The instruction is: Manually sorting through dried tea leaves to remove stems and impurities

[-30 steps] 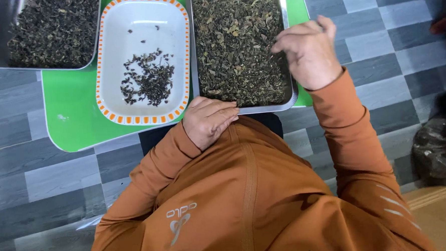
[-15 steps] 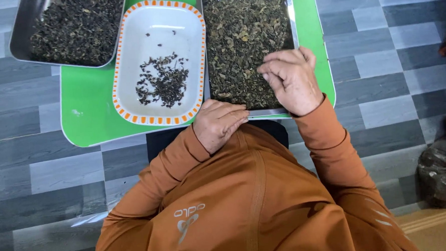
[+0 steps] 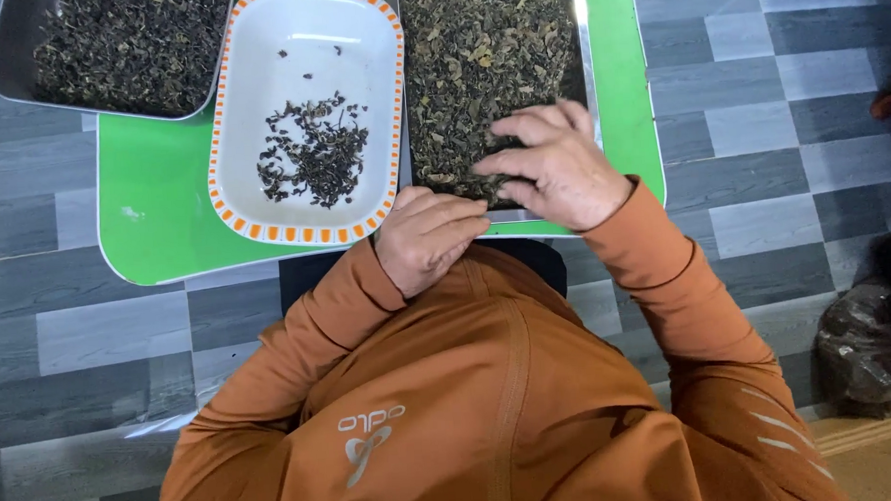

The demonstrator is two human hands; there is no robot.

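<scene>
Sliding nearer along the leaf tray [image 3: 581, 34], right hand [image 3: 552, 166] fingers spread flat; left hand [image 3: 427, 236] stays loosely curled.

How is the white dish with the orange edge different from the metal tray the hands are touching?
The white dish holds only a small scattered pile of dark leaves, with much bare white bottom showing; the metal tray is covered all over with greenish-brown leaves. The dish has an orange-patterned rim; the tray's rim is plain and shiny. The right hand lies on the tray's leaves and the left hand is at its near edge; no hand touches the dish. Both sit on the green board.
</scene>
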